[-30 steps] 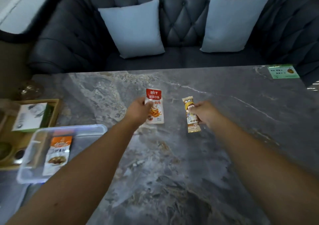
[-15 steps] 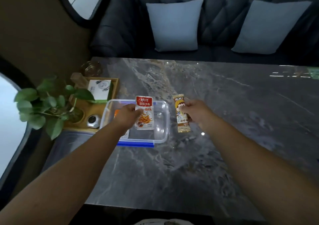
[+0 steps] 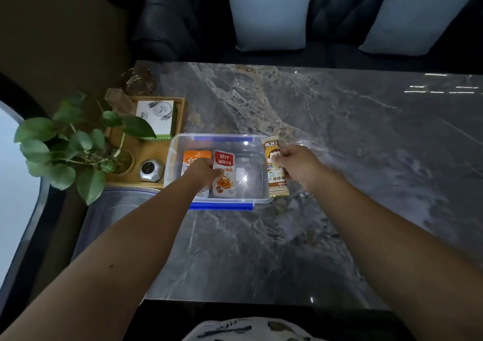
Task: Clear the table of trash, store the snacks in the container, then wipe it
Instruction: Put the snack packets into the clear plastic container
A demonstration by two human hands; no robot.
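Note:
A clear plastic container (image 3: 251,142) with blue clips stands on the grey marble table (image 3: 339,137), left of centre. My left hand (image 3: 202,169) reaches into it, holding a red-and-white snack packet (image 3: 225,174) low inside. An orange-and-white snack packet (image 3: 194,157) lies in the container, partly under that hand. My right hand (image 3: 295,164) grips a long brown-and-yellow snack bar (image 3: 274,168) upright, over the container's right rim.
A wooden tray (image 3: 180,121) with a white card, a metal object (image 3: 151,170) and a leafy potted plant (image 3: 78,144) stands left of the container. The container's lid (image 3: 122,204) lies at the near left. A dark sofa with two pale cushions (image 3: 266,11) runs behind the table.
Both hands have carried their packets left to the container. The left hand's packet has gone down inside it, and the right hand's bar has reached its right rim. My view turned left and down.

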